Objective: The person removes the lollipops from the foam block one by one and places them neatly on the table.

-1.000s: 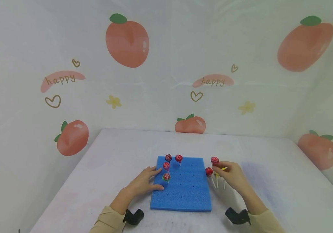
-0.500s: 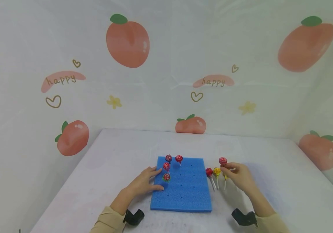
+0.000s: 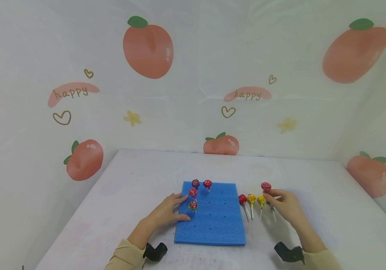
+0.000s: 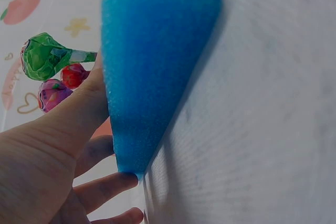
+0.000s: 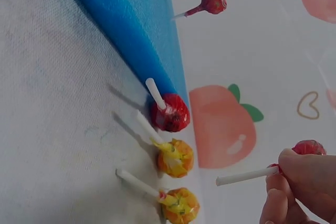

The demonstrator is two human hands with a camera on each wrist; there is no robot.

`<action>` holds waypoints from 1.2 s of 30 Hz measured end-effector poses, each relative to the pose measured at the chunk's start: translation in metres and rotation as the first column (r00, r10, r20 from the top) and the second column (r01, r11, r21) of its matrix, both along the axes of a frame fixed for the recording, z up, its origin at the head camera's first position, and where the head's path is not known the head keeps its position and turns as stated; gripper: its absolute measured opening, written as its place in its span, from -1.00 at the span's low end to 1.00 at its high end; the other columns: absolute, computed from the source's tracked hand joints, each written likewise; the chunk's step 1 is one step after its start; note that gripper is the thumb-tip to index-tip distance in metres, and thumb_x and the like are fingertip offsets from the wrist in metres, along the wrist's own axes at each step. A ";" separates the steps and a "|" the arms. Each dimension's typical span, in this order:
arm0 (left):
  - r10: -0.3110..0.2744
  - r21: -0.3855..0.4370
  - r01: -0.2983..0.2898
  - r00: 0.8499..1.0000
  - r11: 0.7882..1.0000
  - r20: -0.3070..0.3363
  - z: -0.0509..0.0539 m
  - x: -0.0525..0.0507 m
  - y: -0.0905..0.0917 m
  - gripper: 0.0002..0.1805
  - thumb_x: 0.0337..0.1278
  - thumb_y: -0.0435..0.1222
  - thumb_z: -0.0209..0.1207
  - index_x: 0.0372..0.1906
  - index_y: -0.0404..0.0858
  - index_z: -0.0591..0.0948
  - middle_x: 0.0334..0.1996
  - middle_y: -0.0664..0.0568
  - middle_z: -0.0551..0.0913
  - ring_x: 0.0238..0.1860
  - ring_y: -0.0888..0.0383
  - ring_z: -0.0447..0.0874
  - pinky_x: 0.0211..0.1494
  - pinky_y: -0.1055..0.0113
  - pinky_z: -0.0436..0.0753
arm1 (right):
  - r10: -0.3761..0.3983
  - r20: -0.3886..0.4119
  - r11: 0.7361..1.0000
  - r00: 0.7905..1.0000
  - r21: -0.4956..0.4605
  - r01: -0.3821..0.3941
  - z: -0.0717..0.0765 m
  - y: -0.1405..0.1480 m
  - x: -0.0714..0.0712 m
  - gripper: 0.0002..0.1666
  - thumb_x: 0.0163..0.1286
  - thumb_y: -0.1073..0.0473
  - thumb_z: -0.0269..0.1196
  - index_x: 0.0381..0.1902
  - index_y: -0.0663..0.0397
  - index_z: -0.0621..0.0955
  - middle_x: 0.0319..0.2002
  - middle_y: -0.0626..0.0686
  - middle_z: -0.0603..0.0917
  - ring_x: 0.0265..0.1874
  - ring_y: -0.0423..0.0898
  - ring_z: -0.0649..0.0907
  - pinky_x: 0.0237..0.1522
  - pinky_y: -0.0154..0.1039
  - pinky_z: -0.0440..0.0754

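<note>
My left hand (image 3: 164, 212) rests on the left edge of a blue foam board (image 3: 220, 232), thumb and fingers spread. In the left wrist view, the thumb lies over the board's face and fingertips touch its side. My right hand (image 3: 285, 204) pinches a red lollipop (image 3: 266, 186) just under its wrapped head, above the table. Its white stick (image 5: 244, 176) points away from the fingers in the right wrist view. Several lollipops stand upright in the board, including a green-wrapped one (image 4: 44, 57) and a dark blue-and-red one (image 3: 195, 183). Small holes dot the board.
Right of the board lie a red lollipop (image 3: 242, 199) and two yellow ones (image 3: 252, 198), sticks toward me. Another lollipop, partly hidden under my right hand, shows its stick (image 3: 274, 215). A white fruit-printed backdrop (image 3: 179, 123) stands behind the white table (image 3: 139, 176).
My right hand has moved right, over the loose lollipops, still pinching the red lollipop. The yellow ones, partly covered before, now show. My left hand has stayed in place.
</note>
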State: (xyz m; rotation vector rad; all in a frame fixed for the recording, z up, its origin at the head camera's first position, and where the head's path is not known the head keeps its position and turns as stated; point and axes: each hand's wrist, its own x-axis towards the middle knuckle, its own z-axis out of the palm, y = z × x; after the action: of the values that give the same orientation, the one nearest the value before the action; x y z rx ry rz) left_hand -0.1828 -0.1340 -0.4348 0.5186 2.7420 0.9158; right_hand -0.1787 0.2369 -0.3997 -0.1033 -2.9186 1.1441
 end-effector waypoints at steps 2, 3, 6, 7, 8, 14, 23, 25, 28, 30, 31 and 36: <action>0.000 0.000 0.000 1.000 1.000 0.002 0.000 0.000 0.000 -0.16 -0.07 0.03 0.32 0.34 -0.20 0.33 0.37 -0.25 0.25 0.42 -0.32 0.04 0.38 -0.24 0.16 | 0.000 -0.015 1.000 1.000 0.005 0.000 0.000 0.002 0.000 -0.54 0.32 0.07 0.19 0.00 0.37 0.58 -0.01 0.35 0.62 -0.29 0.01 0.66 -0.36 -0.27 0.63; 0.001 0.000 -0.001 1.000 1.000 0.003 0.000 0.000 0.000 -0.16 -0.07 0.03 0.32 0.34 -0.20 0.33 0.37 -0.25 0.25 0.42 -0.31 0.04 0.38 -0.24 0.16 | 0.001 -0.021 1.000 1.000 0.006 -0.001 0.000 0.003 0.000 -0.54 0.32 0.09 0.19 -0.01 0.39 0.57 -0.01 0.36 0.62 -0.30 0.01 0.67 -0.37 -0.29 0.63; 0.003 0.002 -0.003 1.000 1.000 0.006 0.000 0.000 0.000 -0.16 -0.07 0.03 0.32 0.34 -0.20 0.33 0.37 -0.25 0.25 0.42 -0.31 0.03 0.38 -0.24 0.15 | 0.008 -0.046 1.000 0.999 0.015 -0.007 0.001 0.006 0.001 -0.56 0.32 0.12 0.19 -0.02 0.43 0.57 -0.04 0.38 0.63 -0.33 0.04 0.70 -0.41 -0.32 0.62; 0.003 0.002 -0.003 1.000 1.000 0.007 0.000 0.000 0.000 -0.16 -0.07 0.03 0.32 0.34 -0.20 0.33 0.37 -0.25 0.25 0.42 -0.31 0.03 0.38 -0.24 0.15 | 0.012 -0.050 1.000 0.999 0.015 -0.011 0.001 0.007 0.001 -0.56 0.33 0.13 0.18 -0.03 0.44 0.57 -0.05 0.39 0.63 -0.34 0.04 0.71 -0.42 -0.33 0.62; 0.003 0.003 -0.003 1.000 1.000 0.006 0.000 0.000 0.000 -0.16 -0.07 0.03 0.32 0.34 -0.21 0.33 0.37 -0.25 0.25 0.42 -0.31 0.04 0.38 -0.24 0.15 | 0.013 -0.048 1.000 0.999 0.017 -0.012 0.001 0.008 0.001 -0.57 0.33 0.14 0.18 -0.02 0.44 0.57 -0.05 0.39 0.62 -0.35 0.04 0.71 -0.43 -0.34 0.60; -0.001 0.004 0.001 1.000 1.000 0.002 0.000 0.000 0.000 -0.17 -0.06 0.02 0.31 0.34 -0.21 0.33 0.37 -0.26 0.26 0.42 -0.32 0.05 0.37 -0.24 0.17 | 0.005 -0.023 1.000 1.000 0.017 -0.005 0.000 0.015 0.001 -0.54 0.36 0.13 0.15 0.02 0.46 0.53 -0.01 0.42 0.59 -0.37 0.03 0.72 -0.45 -0.34 0.58; 0.006 0.003 -0.006 1.000 1.000 0.005 0.001 0.001 0.001 -0.17 -0.06 0.03 0.31 0.34 -0.20 0.33 0.37 -0.25 0.25 0.42 -0.31 0.04 0.37 -0.24 0.18 | -0.010 -0.028 0.999 1.000 0.031 0.011 -0.002 0.023 0.002 -0.56 0.35 0.12 0.15 -0.01 0.43 0.55 -0.01 0.41 0.59 -0.39 -0.02 0.70 -0.45 -0.34 0.55; 0.008 0.002 -0.008 1.000 1.000 0.007 0.001 0.001 0.001 -0.17 -0.06 0.03 0.31 0.34 -0.20 0.33 0.37 -0.24 0.25 0.42 -0.31 0.04 0.37 -0.24 0.17 | -0.012 -0.033 0.999 0.999 0.030 0.013 -0.001 0.025 0.002 -0.57 0.35 0.12 0.15 -0.03 0.42 0.56 -0.02 0.41 0.60 -0.41 -0.03 0.70 -0.46 -0.35 0.54; 0.009 0.005 -0.009 1.000 1.000 0.012 0.002 0.001 0.001 -0.17 -0.06 0.03 0.31 0.34 -0.20 0.33 0.37 -0.24 0.25 0.42 -0.31 0.04 0.37 -0.25 0.17 | -0.017 -0.040 0.999 0.999 0.035 0.018 -0.001 0.026 0.003 -0.58 0.34 0.12 0.17 -0.05 0.43 0.57 -0.04 0.40 0.61 -0.43 -0.05 0.70 -0.47 -0.35 0.53; 0.008 0.007 -0.008 1.000 1.000 0.013 0.002 0.001 0.001 -0.17 -0.06 0.02 0.32 0.34 -0.20 0.33 0.37 -0.24 0.25 0.42 -0.31 0.04 0.37 -0.25 0.16 | -0.019 -0.042 0.999 0.999 0.040 0.020 -0.001 0.028 0.003 -0.57 0.33 0.12 0.17 -0.06 0.42 0.57 -0.05 0.40 0.62 -0.42 -0.04 0.70 -0.48 -0.35 0.53; 0.007 0.008 -0.007 1.000 1.000 0.014 0.002 0.001 0.001 -0.17 -0.06 0.02 0.32 0.34 -0.20 0.33 0.37 -0.24 0.25 0.42 -0.31 0.04 0.37 -0.25 0.16 | -0.020 -0.039 0.999 0.999 0.044 0.022 -0.001 0.029 0.003 -0.57 0.33 0.12 0.17 -0.06 0.43 0.57 -0.05 0.40 0.62 -0.42 -0.03 0.70 -0.48 -0.34 0.53; 0.000 0.009 0.000 1.000 1.000 0.010 0.001 0.000 0.000 -0.17 -0.06 0.03 0.31 0.34 -0.20 0.33 0.38 -0.24 0.25 0.42 -0.31 0.04 0.37 -0.25 0.16 | -0.031 -0.012 0.997 0.999 0.066 0.032 -0.006 0.035 0.002 -0.55 0.33 0.09 0.17 -0.03 0.41 0.56 -0.07 0.39 0.62 -0.34 0.04 0.69 -0.46 -0.31 0.53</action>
State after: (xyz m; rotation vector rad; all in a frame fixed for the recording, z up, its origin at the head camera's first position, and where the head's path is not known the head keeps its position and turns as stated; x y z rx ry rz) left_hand -0.1826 -0.1340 -0.4343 0.5140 2.7297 0.9283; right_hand -0.1771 0.2720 -0.4061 -0.1413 -2.9308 1.0388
